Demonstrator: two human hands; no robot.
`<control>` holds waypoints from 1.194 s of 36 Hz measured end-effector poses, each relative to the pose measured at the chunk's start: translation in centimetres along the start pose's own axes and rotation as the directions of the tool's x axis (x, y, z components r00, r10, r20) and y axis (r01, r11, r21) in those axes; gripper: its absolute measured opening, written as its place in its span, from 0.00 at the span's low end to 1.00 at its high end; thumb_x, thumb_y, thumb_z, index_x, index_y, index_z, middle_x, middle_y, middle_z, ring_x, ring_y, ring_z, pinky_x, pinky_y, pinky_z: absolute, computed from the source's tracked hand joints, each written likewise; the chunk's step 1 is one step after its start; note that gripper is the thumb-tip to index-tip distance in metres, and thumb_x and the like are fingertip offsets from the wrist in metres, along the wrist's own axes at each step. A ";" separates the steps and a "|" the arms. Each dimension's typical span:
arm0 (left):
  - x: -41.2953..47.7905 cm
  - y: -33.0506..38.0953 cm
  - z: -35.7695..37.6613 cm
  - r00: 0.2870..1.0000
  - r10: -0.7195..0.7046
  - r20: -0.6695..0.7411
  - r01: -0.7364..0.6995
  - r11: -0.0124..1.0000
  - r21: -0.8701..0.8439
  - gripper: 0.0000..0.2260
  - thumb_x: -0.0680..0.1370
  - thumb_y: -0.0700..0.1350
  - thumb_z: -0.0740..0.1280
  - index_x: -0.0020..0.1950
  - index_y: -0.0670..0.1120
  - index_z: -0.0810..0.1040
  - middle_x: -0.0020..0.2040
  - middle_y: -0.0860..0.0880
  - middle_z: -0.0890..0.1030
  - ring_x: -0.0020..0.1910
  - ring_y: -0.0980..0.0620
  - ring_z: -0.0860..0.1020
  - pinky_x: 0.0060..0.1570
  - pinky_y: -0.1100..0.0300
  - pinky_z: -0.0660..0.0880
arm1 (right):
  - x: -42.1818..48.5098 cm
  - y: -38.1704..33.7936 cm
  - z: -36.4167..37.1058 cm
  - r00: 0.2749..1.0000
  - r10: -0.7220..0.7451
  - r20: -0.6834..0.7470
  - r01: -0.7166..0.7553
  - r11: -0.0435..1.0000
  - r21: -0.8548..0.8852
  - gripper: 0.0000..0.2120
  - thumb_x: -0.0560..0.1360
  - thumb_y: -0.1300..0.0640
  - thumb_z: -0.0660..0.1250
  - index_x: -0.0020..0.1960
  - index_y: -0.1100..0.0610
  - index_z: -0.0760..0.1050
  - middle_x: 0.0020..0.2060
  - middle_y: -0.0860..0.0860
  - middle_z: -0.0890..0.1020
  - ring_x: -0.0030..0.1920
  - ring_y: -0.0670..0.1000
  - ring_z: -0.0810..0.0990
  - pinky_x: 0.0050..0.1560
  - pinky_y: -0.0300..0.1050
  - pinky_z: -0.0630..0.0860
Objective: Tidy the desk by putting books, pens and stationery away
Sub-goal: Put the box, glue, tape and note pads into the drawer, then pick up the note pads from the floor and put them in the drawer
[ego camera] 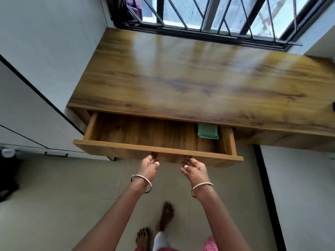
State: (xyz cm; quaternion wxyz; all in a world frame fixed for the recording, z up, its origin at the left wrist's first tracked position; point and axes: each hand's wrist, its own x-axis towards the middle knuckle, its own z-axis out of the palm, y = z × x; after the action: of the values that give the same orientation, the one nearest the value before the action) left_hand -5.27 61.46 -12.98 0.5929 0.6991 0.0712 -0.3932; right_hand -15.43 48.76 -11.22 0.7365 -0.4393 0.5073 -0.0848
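Note:
A wooden desk [199, 73] stands under a barred window. Its drawer [126, 148] is pulled out toward me. Inside, at the right end, lies a green book or pad [208, 131], partly under the desk top. My left hand [149, 166] and my right hand [194, 168] are at the lower edge of the drawer front, palms up. The fingertips of both curl under that edge and are partly hidden. Each wrist wears a metal bangle.
A white wardrobe [27, 109] with a dark handle stands to the left. A dark bag with a bottle [8, 167] sits on the floor at the far left. A white panel [299, 187] lies right of the drawer. My bare feet [155, 227] stand on the tiled floor.

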 end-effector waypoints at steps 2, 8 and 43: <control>1.2 0.5 0.3 1.000 0.016 -0.010 -0.015 1.000 0.019 0.18 0.79 0.28 0.56 0.69 0.33 0.68 0.69 0.34 0.71 0.72 0.34 0.62 0.71 0.42 0.55 | 0.9 -0.8 0.3 1.000 -0.006 0.002 0.006 1.000 -0.011 0.26 0.76 0.75 0.58 0.73 0.68 0.59 0.66 0.62 0.72 0.66 0.59 0.74 0.66 0.54 0.73; 4.4 2.5 0.8 1.000 0.027 0.013 -0.027 1.000 -0.002 0.20 0.78 0.28 0.57 0.71 0.35 0.67 0.68 0.34 0.72 0.66 0.44 0.70 0.58 0.54 0.72 | 4.1 -3.1 1.3 0.999 -0.018 0.031 0.019 0.999 -0.048 0.25 0.77 0.75 0.57 0.73 0.68 0.60 0.68 0.61 0.71 0.67 0.58 0.73 0.64 0.52 0.73; 2.7 1.9 7.5 0.978 0.075 0.196 -0.152 0.896 0.417 0.10 0.76 0.40 0.66 0.44 0.56 0.81 0.47 0.52 0.83 0.45 0.54 0.78 0.49 0.56 0.73 | 0.7 -5.4 -6.4 0.983 -0.154 -0.102 0.150 0.987 -0.052 0.11 0.77 0.67 0.64 0.58 0.61 0.77 0.46 0.55 0.83 0.44 0.51 0.81 0.39 0.40 0.76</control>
State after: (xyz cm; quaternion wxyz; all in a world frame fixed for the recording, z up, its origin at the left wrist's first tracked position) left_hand -5.89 53.35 -13.14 0.4503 0.7782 -0.1104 -0.4236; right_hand -18.64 41.50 -8.33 0.6902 -0.4878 0.5122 -0.1526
